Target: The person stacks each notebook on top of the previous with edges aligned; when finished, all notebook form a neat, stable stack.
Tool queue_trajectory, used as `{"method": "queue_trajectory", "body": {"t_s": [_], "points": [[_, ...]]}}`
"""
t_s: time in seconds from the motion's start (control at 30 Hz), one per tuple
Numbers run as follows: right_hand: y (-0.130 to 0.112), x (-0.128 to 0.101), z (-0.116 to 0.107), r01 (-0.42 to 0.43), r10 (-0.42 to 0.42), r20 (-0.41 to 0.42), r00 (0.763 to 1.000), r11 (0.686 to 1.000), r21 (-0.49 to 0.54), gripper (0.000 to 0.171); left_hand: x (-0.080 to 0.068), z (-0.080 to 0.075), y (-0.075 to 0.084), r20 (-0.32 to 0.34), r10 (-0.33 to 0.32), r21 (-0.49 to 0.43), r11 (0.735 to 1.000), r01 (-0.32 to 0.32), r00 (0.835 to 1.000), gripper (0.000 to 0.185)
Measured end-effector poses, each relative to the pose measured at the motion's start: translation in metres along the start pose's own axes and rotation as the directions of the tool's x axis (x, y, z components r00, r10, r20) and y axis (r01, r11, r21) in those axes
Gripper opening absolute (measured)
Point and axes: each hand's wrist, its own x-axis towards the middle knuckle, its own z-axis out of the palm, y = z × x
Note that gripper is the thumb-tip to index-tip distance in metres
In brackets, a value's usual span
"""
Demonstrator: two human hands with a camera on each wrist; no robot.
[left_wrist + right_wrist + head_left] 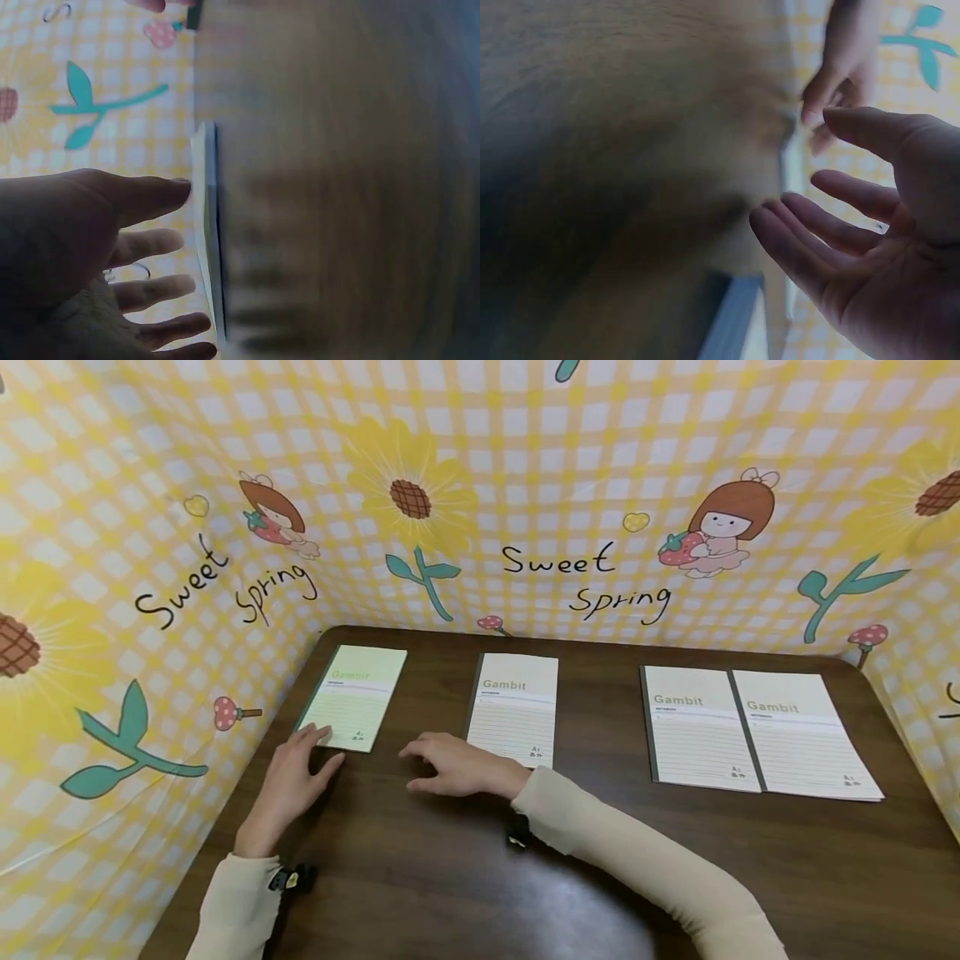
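- Cream-coloured sleeves sit closest to the head camera, each with a small dark wrist-mounted device at the cuff; both forearms reach out over the dark brown wooden table (465, 893).
- Left hand (288, 781) lies with straight, relaxed fingers, gripping nothing; its fingertips touch the near edge of the thin pale green "Gambit" notebook (354, 696), which lies flat near the table's far left corner; the left wrist view shows the same fingers spread just beside the notebook's thin edge (210, 240).
- Right hand (457, 766) rests on the table with loosely extended fingers and holds nothing; it lies between the green notebook and the cream lined "Gambit" notebook with a dark spine (514, 708), just at that notebook's near left corner.
- Judged from its thinness, the green notebook should be light and flexible; a soft paper cover would bend if lifted by one corner, and it would probably slide easily on the smooth tabletop.
- A sensible hold would be a pinch along the near edge or at the spine side, where the stacked pages are stiffest; since it lies flush, a fingertip may first have to lift the edge or draw it toward the table's rim.
- Well apart to the right, two more cream "Gambit" notebooks (757, 731) lie side by side, touching; a yellow checked "Sweet Spring" printed backdrop (570, 485) encloses the table.
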Motion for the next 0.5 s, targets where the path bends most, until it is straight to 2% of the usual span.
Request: {"method": "queue_trajectory", "body": {"t_s": [0.07, 0.23, 0.5], "points": [[-0.004, 0.01, 0.008, -0.02, 0.021, 0.02, 1.0, 0.999, -0.045, 0.061, -0.001, -0.002, -0.007, 0.032, -0.014, 0.027, 1.0, 0.013, 0.999, 0.059], [-0.015, 0.031, 0.022, -0.019, 0.028, 0.052, 0.998, 0.987, -0.162, 0.075, -0.002, -0.001, -0.017, 0.094, 0.007, 0.083, 0.996, -0.015, 0.996, 0.062], [-0.019, 0.049, 0.031, 0.006, 0.031, 0.119, 0.992, 0.953, -0.303, 0.081, -0.003, 0.0, -0.016, 0.132, 0.018, 0.129, 0.991, -0.036, 0.991, 0.061]]}}
